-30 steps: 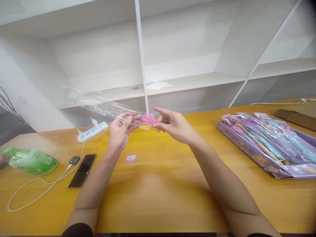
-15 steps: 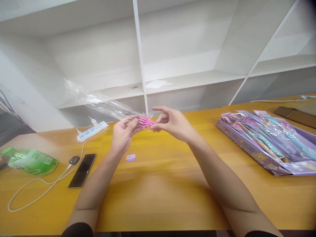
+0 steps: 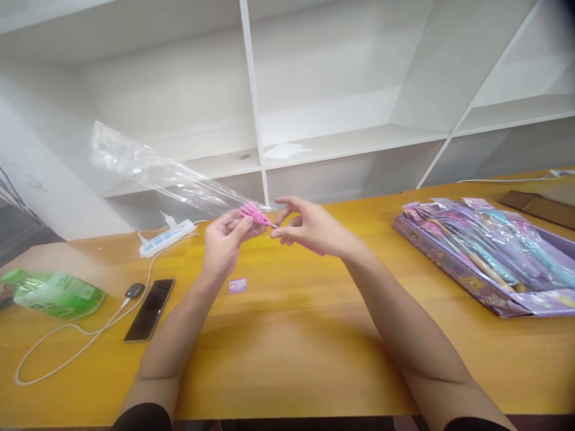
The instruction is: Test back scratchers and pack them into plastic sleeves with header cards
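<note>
My left hand [image 3: 227,239] is raised over the wooden table [image 3: 287,335], its fingers pinched on the mouth of a long clear plastic sleeve [image 3: 153,170] that sticks up and to the left. A small pink plastic piece [image 3: 254,214] shows at the sleeve's mouth, between my two hands. My right hand [image 3: 309,227] faces the left one, thumb and forefinger pinched on the pink piece's near end, the other fingers loosely curled. A small purple sticker [image 3: 238,285] lies on the table below my hands.
A purple box [image 3: 489,263] of several wrapped pink and blue items lies at the right. At the left are a black phone [image 3: 150,310], a white cable [image 3: 67,347], a white power strip [image 3: 168,238] and a green pouch [image 3: 56,294]. White shelving [image 3: 341,143] stands behind.
The clear sleeve has swung higher to the left. The pink piece has slid deeper into its mouth, and both hands have shifted slightly left.
</note>
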Demonstrator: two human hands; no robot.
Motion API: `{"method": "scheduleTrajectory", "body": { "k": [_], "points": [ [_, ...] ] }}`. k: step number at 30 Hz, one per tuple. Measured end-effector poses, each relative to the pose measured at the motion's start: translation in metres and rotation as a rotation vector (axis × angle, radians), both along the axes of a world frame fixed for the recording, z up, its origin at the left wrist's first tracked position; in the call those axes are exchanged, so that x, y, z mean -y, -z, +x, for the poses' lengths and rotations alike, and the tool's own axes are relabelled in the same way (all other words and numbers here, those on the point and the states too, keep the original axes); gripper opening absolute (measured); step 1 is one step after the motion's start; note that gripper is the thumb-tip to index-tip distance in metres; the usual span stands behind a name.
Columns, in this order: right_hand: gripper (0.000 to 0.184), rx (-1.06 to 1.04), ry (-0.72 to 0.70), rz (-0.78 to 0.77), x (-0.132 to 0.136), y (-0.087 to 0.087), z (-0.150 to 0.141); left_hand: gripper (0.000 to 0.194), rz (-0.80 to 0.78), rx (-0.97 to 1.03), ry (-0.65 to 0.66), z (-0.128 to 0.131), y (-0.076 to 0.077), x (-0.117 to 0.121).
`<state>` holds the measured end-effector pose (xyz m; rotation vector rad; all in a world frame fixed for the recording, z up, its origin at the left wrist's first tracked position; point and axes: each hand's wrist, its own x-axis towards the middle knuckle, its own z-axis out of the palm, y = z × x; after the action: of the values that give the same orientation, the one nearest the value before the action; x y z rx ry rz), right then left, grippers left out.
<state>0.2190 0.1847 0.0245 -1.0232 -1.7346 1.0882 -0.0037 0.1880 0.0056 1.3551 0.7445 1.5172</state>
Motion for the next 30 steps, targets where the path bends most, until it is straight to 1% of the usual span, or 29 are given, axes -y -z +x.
{"method": "scheduleTrajectory", "body": {
  "k": [3, 4, 5, 7, 9, 11, 14, 18, 20, 23, 27, 30],
  "points": [
    [0.042, 0.183, -0.124, 0.0, -0.003, -0.001, 0.008, 0.044, 0.077, 0.065, -0.11, -0.019, -0.015, -0.007],
    [0.033, 0.216, -0.15, 0.008, -0.004, -0.002, 0.011, 0.045, 0.098, 0.082, -0.145, -0.026, -0.02, -0.009],
    [0.03, 0.232, -0.162, 0.019, -0.005, -0.003, 0.014, 0.046, 0.117, 0.098, -0.181, -0.033, -0.024, -0.011],
    [0.03, 0.242, -0.15, 0.044, -0.006, -0.005, 0.018, 0.046, 0.136, 0.116, -0.229, -0.042, -0.031, -0.012],
    [0.033, 0.26, -0.111, 0.07, -0.007, -0.006, 0.02, 0.044, 0.133, 0.115, -0.234, -0.046, -0.033, -0.012],
    [0.035, 0.274, -0.056, 0.098, -0.007, -0.007, 0.02, 0.043, 0.118, 0.099, -0.207, -0.044, -0.032, -0.01],
    [0.034, 0.256, 0.01, 0.128, -0.007, -0.006, 0.018, 0.043, 0.091, 0.067, -0.143, -0.034, -0.026, -0.006],
    [0.031, 0.173, 0.014, 0.091, -0.006, -0.005, 0.014, 0.042, 0.069, 0.037, -0.1, -0.023, -0.018, -0.003],
    [0.034, 0.102, 0.011, 0.061, -0.006, -0.004, 0.012, 0.041, 0.073, 0.028, -0.099, -0.022, -0.017, -0.004],
    [0.042, 0.026, 0.044, 0.04, -0.006, -0.005, 0.012, 0.043, 0.076, 0.025, -0.088, -0.025, -0.019, -0.005],
    [0.048, 0.029, 0.086, 0.056, -0.008, -0.005, 0.015, 0.047, 0.07, 0.051, -0.052, -0.032, -0.022, -0.006],
    [0.051, 0.032, 0.09, 0.067, -0.009, -0.004, 0.016, 0.051, 0.073, 0.077, -0.057, -0.035, -0.024, -0.006]
  ]
}}
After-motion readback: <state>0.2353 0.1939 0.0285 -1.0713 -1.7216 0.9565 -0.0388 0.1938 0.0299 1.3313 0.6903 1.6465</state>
